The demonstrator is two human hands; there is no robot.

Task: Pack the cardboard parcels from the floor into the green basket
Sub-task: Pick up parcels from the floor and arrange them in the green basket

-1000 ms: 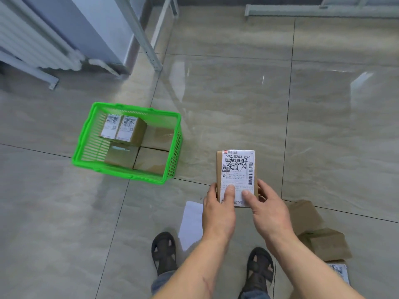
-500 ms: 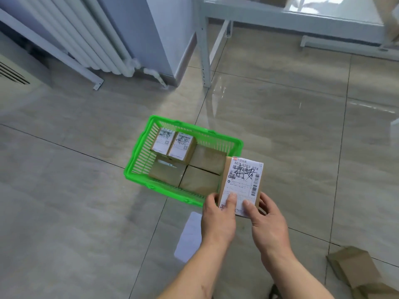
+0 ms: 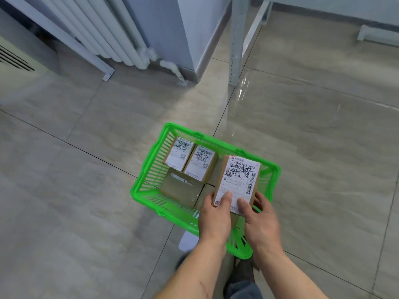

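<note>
Both hands are on the same parcel (image 3: 237, 182). The left hand (image 3: 214, 219) has its thumb pressed on the near end of the shipping label and fingers curled under the edge, and the right hand (image 3: 260, 223) mirrors it, so the grip is closed round the box's near end from both sides. Looks like the two-handed hold is just to keep it flat, label up, while it gets lined up.

The parcel hangs over the right part of the green basket (image 3: 151, 169), not set down yet as far as I can tell. In the basket, two labelled parcels (image 3: 190, 161) sit side by side at the far end, with a plain brown box (image 3: 180, 190) in front of them. The right side seems to be the free spot, which is probably why it's being aimed there.

The basket sits on a glossy tiled floor (image 3: 86, 201), with a radiator (image 3: 103, 26) off by the wall.
</note>
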